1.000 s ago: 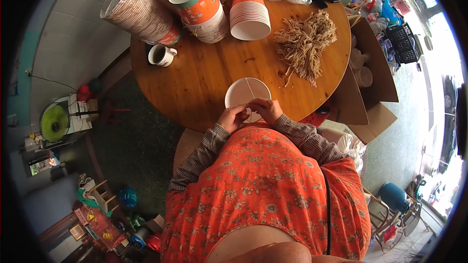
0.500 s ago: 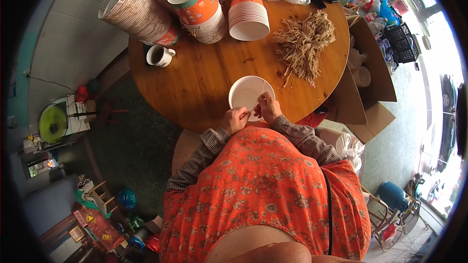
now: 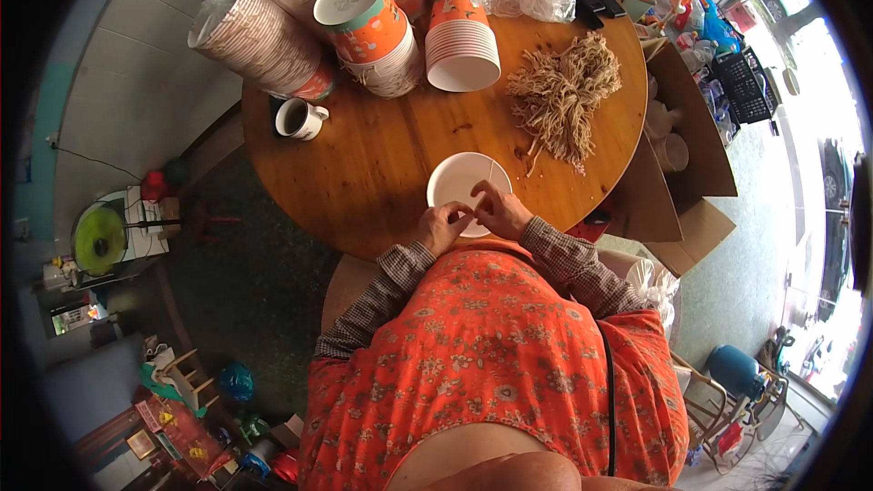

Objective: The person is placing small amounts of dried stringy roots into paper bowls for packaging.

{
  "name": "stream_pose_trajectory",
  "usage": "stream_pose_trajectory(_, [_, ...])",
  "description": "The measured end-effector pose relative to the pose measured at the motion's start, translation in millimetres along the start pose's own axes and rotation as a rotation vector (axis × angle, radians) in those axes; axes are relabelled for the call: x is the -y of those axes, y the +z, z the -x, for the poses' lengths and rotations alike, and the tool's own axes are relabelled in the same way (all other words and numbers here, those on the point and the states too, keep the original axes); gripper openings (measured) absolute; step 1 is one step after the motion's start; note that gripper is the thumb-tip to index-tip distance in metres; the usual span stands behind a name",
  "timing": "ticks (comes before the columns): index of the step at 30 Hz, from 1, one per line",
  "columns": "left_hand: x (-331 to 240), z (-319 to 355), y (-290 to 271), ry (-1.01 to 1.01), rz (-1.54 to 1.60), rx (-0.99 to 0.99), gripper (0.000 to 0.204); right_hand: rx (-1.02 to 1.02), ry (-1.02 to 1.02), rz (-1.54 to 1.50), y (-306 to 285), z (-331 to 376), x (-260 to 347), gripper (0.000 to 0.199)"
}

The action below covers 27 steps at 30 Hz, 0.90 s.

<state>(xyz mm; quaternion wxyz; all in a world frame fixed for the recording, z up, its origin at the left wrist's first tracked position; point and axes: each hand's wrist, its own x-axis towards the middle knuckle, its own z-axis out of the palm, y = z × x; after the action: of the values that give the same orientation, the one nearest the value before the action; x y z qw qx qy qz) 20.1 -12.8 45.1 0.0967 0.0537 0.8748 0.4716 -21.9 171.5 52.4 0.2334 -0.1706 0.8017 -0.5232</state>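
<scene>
A white paper bucket (image 3: 452, 175) stands at the table's near edge, its open mouth facing up. My left hand (image 3: 443, 225) is closed in a pinch over its near left rim. Across from it, my right hand (image 3: 503, 213) has curled fingers over the near right rim, the fingertips almost meeting those of the left. Whatever the fingertips pinch is too small to make out. A thin pale cord (image 3: 492, 169) shows against the bucket's inner wall, just beyond my right hand. The bucket's near side is partly hidden by both hands.
A bundle of tan twisted cords (image 3: 566, 98) lies to the right on the round wooden table (image 3: 382, 159). Stacked orange-and-white buckets (image 3: 462, 50) fill the far side. A mug of dark liquid (image 3: 300, 118) sits at the left edge. An open cardboard box (image 3: 696, 118) holds white cups.
The table and everything on it sit slightly lower in the picture. My right hand's fingers have shifted left over the bucket and lifted a little; the left stays near the rim.
</scene>
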Motion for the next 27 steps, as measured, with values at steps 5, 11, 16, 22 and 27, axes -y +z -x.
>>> stream_pose_trajectory(5, [-7, -3, -2, -0.029, 0.029, 0.039, 0.012, 0.042, -0.128, 0.299, 3, 2, 6, 0.022])
stream_pose_trajectory(11, [-2, -16, -7, 0.302, -0.091, -0.152, 0.01, -0.088, -0.395, 0.795, -10, -5, -1, 0.034])
stream_pose_trajectory(16, [18, 6, -14, 0.188, -0.121, -0.023, 0.013, -0.348, -0.251, 0.778, -68, -26, -10, 0.02])
stream_pose_trajectory(22, [7, -6, -17, 0.369, -0.309, -0.041, 0.011, -0.386, 0.005, 0.581, -73, -31, -49, 0.015])
stream_pose_trajectory(27, [1, -7, -15, 0.381, -0.185, -0.086, 0.01, -0.25, -0.241, 0.424, -56, -20, -5, 0.018])
